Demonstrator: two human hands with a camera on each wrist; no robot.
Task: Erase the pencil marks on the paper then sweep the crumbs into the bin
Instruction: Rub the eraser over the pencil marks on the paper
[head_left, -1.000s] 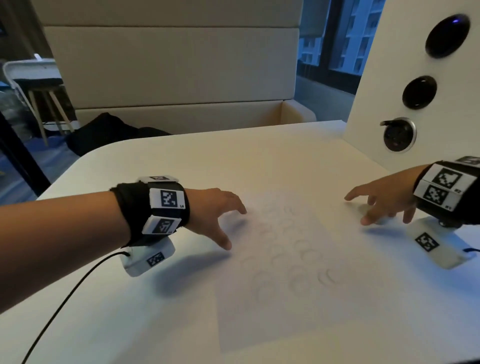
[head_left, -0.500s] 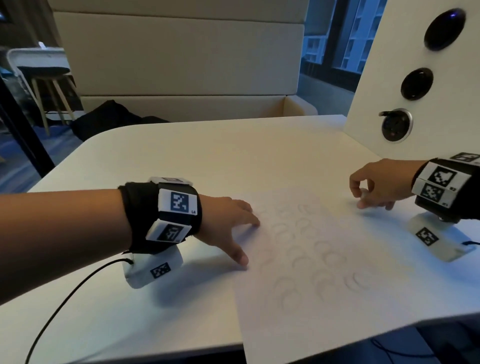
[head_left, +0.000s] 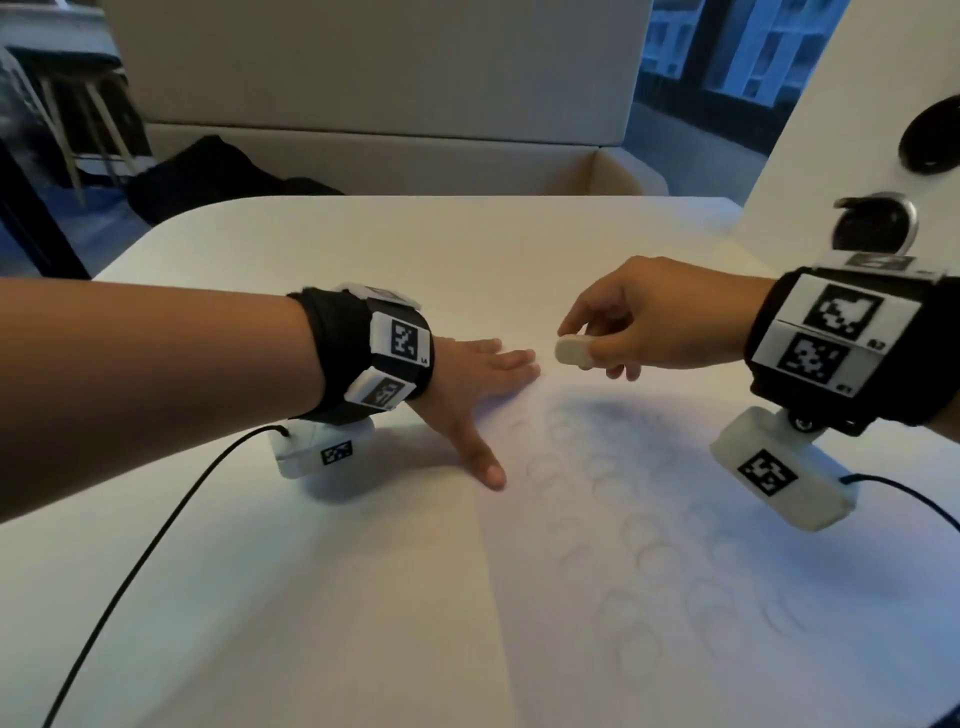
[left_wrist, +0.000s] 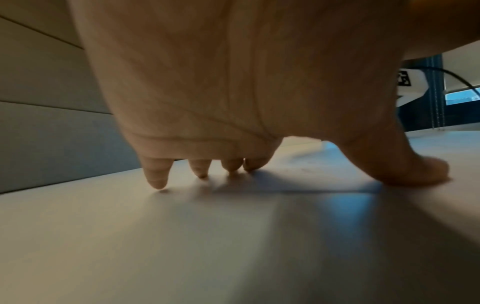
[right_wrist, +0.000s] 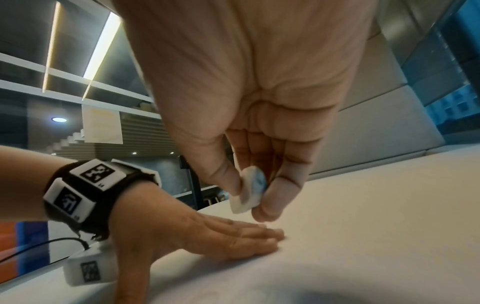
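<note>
A broad white tabletop (head_left: 363, 270) with rounded far corners carries everything here. On its near right part lies a white sheet of paper (head_left: 597, 649) covered with rows of faint grey pencil circles (head_left: 644, 545); its left edge runs from near the left thumb toward the near side. At the far right stands a white upright panel (head_left: 852, 130) with round dark sockets, 2 of them in view. The left hand (head_left: 467, 384) lies flat at the paper's far left corner, fingers (left_wrist: 158, 176) straight and spread narrowly with their tips down on the surface, and the thumb (left_wrist: 420, 170) splayed toward the near side, pressing on the sheet. The right hand (head_left: 654, 322) hangs above the paper's far edge, just beside the left fingertips, clear of the sheet. Its thumb and index finger pinch a small white rounded eraser (head_left: 571, 351), the other fingers curled beneath; the right wrist view shows the eraser (right_wrist: 249, 193) raised off the surface, with a bluish tint on 1 face. Both wrists wear black bands with white marker tags.
</note>
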